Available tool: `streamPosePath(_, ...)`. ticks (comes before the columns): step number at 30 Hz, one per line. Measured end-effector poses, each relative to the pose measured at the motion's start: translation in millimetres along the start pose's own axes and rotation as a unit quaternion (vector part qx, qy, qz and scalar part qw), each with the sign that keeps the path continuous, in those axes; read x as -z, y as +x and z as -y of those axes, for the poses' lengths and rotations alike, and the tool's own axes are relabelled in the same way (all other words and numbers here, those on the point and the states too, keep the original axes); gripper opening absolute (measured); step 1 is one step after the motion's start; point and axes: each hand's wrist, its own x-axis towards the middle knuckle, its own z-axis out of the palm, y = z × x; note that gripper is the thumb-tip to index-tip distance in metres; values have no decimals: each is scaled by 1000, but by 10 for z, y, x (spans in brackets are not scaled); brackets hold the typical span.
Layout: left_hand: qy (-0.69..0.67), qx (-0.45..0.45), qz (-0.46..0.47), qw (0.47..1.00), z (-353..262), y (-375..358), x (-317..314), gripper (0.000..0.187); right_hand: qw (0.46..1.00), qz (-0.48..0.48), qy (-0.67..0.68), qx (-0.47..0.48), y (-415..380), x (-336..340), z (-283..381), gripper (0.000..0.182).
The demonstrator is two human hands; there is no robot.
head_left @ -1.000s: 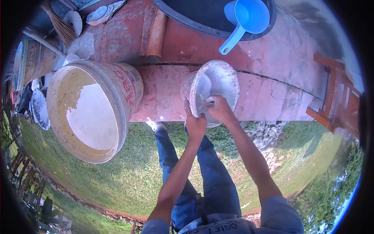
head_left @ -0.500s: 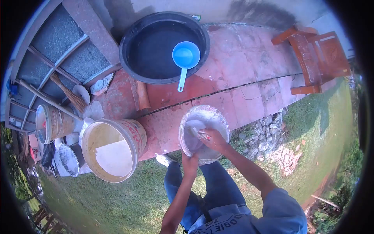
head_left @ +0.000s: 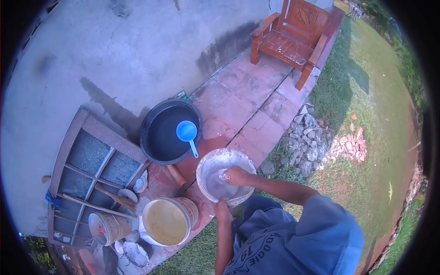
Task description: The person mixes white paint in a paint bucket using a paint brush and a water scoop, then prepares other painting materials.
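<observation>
A whitish-smeared bucket [head_left: 201, 160] sits in front of me at the edge of the paving, with pale, milky stuff inside. My left hand [head_left: 222, 210] is closed on its near rim, thumb at the lip. Reaching into the bucket, my right hand [head_left: 237, 176] is wrapped round a short-handled tool [head_left: 226, 176] with a red mark on its handle. The tool's lower part is down in the pale stuff, so its exact kind cannot be made out. A blue dipper [head_left: 186, 131] rests in the large black basin [head_left: 145, 153] beyond the bucket.
To the left stand a big open bucket [head_left: 192, 211], a smaller bucket [head_left: 120, 228] and a stick broom [head_left: 114, 197] by a leaning framed panel [head_left: 68, 153]. Rubble [head_left: 308, 144] lies on the grass to the right. A wooden chair [head_left: 288, 43] stands farther off on the paving.
My view has tilted up and turned, showing more wall and the whole chair. My left hand stays on the bucket rim; my right hand and the tool remain inside the bucket.
</observation>
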Motion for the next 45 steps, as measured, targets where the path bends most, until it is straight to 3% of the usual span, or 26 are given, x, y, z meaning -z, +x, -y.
streamPosePath(1, 1, 13, 15, 1000, -143, -100, -30, 55, 1000, -8, -4, 15, 13, 24, 62, 22)
streamPosePath(2, -23, -2, -9, 1000, -193, -125, -78, 33, 994, 18, 105, -33, 30, 62, 121, 22)
streamPosePath(5, -42, 14, -9, 999, -440, -326, -94, 33, 912, 49, 383, -137, 120, 1, 260, 21)
streamPosePath(7, -47, -34, -27, 998, -416, -380, -23, 35, 982, -31, 185, 22, 172, 172, 448, 18)
streamPosePath(9, -78, -86, -62, 991, -475, -458, -30, 36, 1000, -7, 4, 21, 221, 235, 635, 18)
streamPosePath(11, -93, -94, -26, 991, -604, -651, -101, 38, 994, 65, 73, 49, 239, 205, 684, 20)
streamPosePath(13, -113, -88, -69, 987, -690, -733, -70, 44, 981, 129, 135, 54, 349, 163, 739, 21)
streamPosePath(15, -98, -123, -67, 985, -611, -707, 10, 57, 912, 168, 370, -48, 462, 21, 704, 22)
streamPosePath(16, -114, -134, -77, 981, -595, -679, 45, 57, 914, 184, 360, -37, 517, 42, 769, 22)
streamPosePath(17, -118, -141, -83, 979, -586, -660, 74, 59, 965, 134, 215, 68, 534, 71, 882, 21)
streamPosePath(18, -122, -145, -88, 978, -547, -656, 85, 60, 980, 75, 68, 173, 522, 83, 974, 20)
streamPosePath(19, -133, -154, -94, 975, -516, -718, 68, 60, 977, 83, 62, 185, 489, 42, 1000, 20)
streamPosePath(21, -134, -191, -120, 965, -619, -740, 59, 60, 956, 226, 123, 142, 573, -56, 1063, 21)
streamPosePath(22, -141, -197, -124, 962, -675, -766, 62, 60, 937, 261, 218, 74, 571, -84, 1116, 22)
streamPosePath(26, -147, -240, -127, 951, -705, -900, 84, 61, 907, 258, 331, 20, 606, -67, 1259, 24)
streamPosePath(28, -156, -256, -120, 946, -784, -874, 138, 60, 962, 113, 100, 227, 733, 21, 1347, 21)
streamPosePath(29, -164, -236, -106, 952, -818, -863, 180, 60, 962, 115, 98, 226, 738, 57, 1392, 21)
streamPosePath(31, -173, -218, -92, 956, -862, -825, 217, 60, 965, 131, -50, 221, 760, 97, 1497, 19)
streamPosePath(32, -174, -222, -99, 954, -883, -795, 235, 60, 964, 131, -52, 224, 776, 92, 1531, 19)
streamPosePath(34, -177, -232, -105, 951, -888, -814, 242, 59, 954, 254, 29, 155, 722, 79, 1559, 20)
streamPosePath(35, -170, -225, -123, 951, -924, -828, 239, 60, 954, 256, 25, 157, 755, 55, 1556, 20)
streamPosePath(37, -167, -217, -143, 951, -948, -847, 265, 60, 887, 353, 296, -22, 794, -13, 1558, 23)
streamPosePath(38, -142, -224, -155, 952, -959, -842, 299, 61, 887, 356, 293, -22, 829, -12, 1577, 23)
streamPosePath(41, -83, -256, -182, 946, -845, -915, 426, 64, 910, 296, 290, 30, 799, -15, 1689, 24)
streamPosePath(43, -43, -274, -195, 941, -878, -947, 524, 66, 946, 121, 75, 290, 828, 72, 1825, 23)
streamPosePath(45, 19, -277, -196, 940, -950, -1030, 623, 65, 954, 99, 25, 281, 730, 217, 2131, 22)
